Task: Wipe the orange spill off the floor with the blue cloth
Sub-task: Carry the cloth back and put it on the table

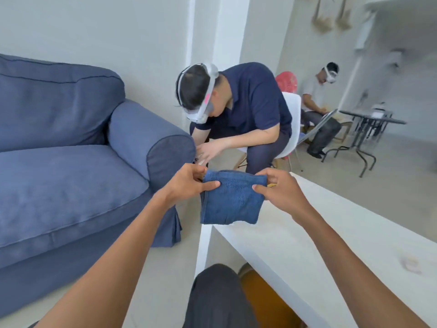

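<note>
The blue cloth (233,200) hangs folded in the air, above the near corner of the white tabletop (307,245); left hand (189,183) and right hand (281,189) each pinch a top corner, probably to square it for wiping; the orange patch (262,301) lies low beside the knee; sofa (71,174) and tabletop edge leave a narrow floor channel.

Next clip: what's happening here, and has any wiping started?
Not yet. The person holds the blue cloth up in the air with both hands, the left hand and right hand each pinching a top corner, in front of the sofa and over the end of a white table. An orange patch shows on the floor below the table edge. Two other people sit behind.
</note>
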`<act>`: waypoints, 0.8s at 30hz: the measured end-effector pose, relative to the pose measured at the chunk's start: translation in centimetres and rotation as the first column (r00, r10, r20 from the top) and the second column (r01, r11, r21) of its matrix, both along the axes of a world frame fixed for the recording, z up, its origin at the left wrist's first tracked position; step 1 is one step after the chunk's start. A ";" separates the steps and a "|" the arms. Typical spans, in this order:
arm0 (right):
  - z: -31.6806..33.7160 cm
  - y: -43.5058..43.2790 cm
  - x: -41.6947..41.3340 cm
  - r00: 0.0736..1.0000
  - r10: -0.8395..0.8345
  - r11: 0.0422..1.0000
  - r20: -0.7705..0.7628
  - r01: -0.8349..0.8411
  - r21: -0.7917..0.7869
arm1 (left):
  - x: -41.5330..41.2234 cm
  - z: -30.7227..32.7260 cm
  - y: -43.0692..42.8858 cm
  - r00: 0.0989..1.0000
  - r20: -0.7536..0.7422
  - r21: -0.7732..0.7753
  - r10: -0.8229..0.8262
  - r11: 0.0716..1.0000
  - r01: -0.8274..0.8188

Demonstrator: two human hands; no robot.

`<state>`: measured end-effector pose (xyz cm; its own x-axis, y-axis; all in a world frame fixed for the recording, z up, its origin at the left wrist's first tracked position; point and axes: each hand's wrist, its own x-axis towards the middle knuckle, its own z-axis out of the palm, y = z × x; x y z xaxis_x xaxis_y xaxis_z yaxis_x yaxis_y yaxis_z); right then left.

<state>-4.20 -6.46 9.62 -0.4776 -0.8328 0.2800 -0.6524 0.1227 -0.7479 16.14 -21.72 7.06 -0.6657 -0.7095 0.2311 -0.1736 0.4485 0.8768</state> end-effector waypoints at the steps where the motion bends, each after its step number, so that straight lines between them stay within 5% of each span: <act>1: 0.2 2.0 -1.0 0.999 -0.045 0.999 0.009 0.045 0.003 | -1.7 0.6 1.1 0.999 0.012 -0.015 -0.046 0.999 0.046; 7: 0.1 14.6 -4.8 0.972 -0.202 0.977 0.117 0.193 0.088 | -9.8 1.4 7.1 0.867 0.261 0.129 -0.425 0.905 0.405; 13: -5.3 23.6 -7.6 0.859 -0.407 0.899 0.311 0.316 0.303 | -17.9 -2.9 13.7 0.657 0.494 0.289 -0.570 0.820 0.494; 19: -8.1 27.6 -10.5 0.784 -0.578 0.797 0.224 0.483 0.363 | -23.4 -6.8 18.9 0.713 0.423 0.171 -0.559 0.822 0.543; 24: -9.7 27.2 -11.3 0.814 -0.573 0.734 -0.099 0.562 0.381 | -23.9 -8.2 20.0 0.775 0.454 -0.016 -0.439 0.866 0.500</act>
